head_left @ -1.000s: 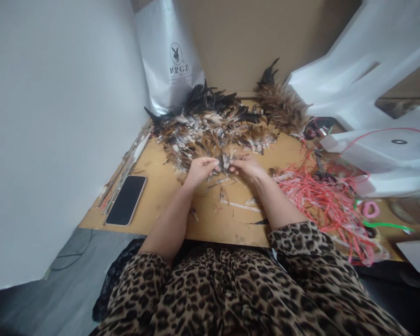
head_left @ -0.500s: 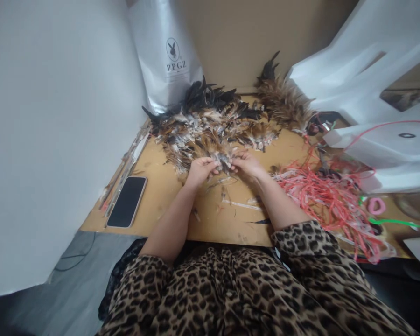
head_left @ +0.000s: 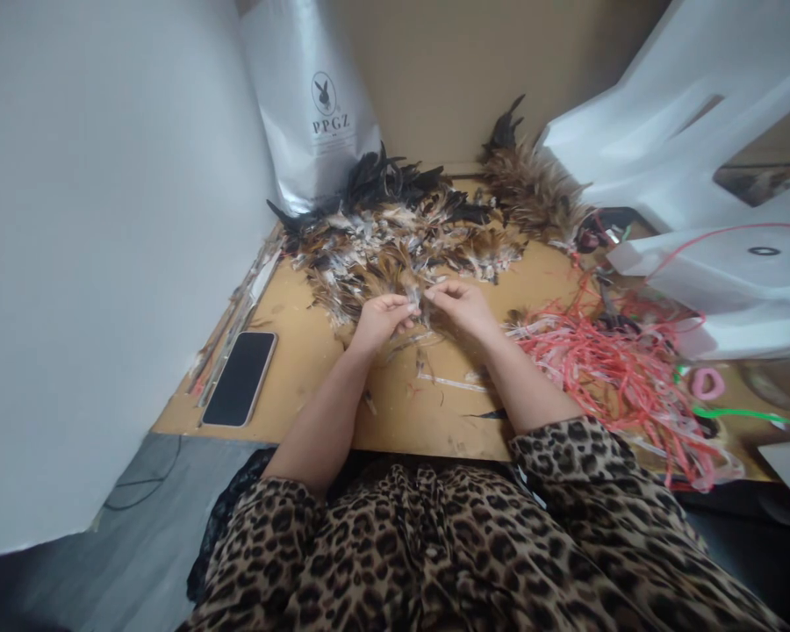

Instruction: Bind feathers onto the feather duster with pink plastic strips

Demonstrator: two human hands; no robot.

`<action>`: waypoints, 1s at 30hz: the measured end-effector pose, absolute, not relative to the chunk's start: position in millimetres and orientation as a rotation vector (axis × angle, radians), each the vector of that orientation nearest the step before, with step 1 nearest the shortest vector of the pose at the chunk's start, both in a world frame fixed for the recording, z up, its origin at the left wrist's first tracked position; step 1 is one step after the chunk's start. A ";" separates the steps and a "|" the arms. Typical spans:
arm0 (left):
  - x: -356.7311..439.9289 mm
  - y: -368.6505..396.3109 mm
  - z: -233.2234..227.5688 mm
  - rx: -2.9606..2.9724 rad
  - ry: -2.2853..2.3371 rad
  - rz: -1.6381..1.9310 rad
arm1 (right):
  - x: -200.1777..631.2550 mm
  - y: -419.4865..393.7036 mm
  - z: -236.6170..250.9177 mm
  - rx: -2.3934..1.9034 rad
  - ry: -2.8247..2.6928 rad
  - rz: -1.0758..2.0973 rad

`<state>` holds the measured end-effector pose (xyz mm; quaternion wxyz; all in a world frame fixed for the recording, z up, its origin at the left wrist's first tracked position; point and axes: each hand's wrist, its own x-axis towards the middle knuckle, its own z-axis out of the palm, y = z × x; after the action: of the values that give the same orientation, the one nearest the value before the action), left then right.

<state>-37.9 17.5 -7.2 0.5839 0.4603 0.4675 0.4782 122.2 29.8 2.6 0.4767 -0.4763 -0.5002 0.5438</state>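
Brown feathers stand up from the pinched fingers of my left hand, their pale fluffy ends near the fingertips. My right hand is just to the right, thumb and forefinger pinched at the edge of the fluff; whatever is between them is too small to make out. Behind both hands spreads a pile of brown, white and black feathers on the wooden table. A few loose bits and a pale strip lie in front of my hands.
A phone lies at the left by the white panel. A silver bag stands behind the pile, with a brown feather bunch to its right. Tangled red and clear strips, scissors and white bags fill the right side.
My right hand has drawn slightly apart from the left, and the pale fluff between them looks narrower. My left hand stays nearly in place with the feathers.
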 end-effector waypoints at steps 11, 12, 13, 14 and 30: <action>-36.4 14.8 -5.4 1.023 0.984 1.067 | 118.8 27.5 2.9 -0.984 -1.060 1.618; -36.5 15.2 -5.1 0.987 0.972 1.077 | 119.1 27.6 4.1 -0.992 -1.057 1.612; -36.7 15.6 -4.7 0.951 0.962 1.089 | 119.3 27.5 5.3 -0.996 -1.057 1.608; -37.0 16.0 -4.3 0.919 0.956 1.099 | 119.3 27.3 6.5 -0.995 -1.058 1.609; -37.0 15.7 -6.9 0.839 0.905 1.031 | 108.4 23.8 0.2 -0.946 -0.960 1.682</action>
<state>-37.0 15.7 -6.9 0.6938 0.3757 0.4053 0.4617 108.4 23.8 0.2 0.4733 -0.3867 -0.3921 0.6875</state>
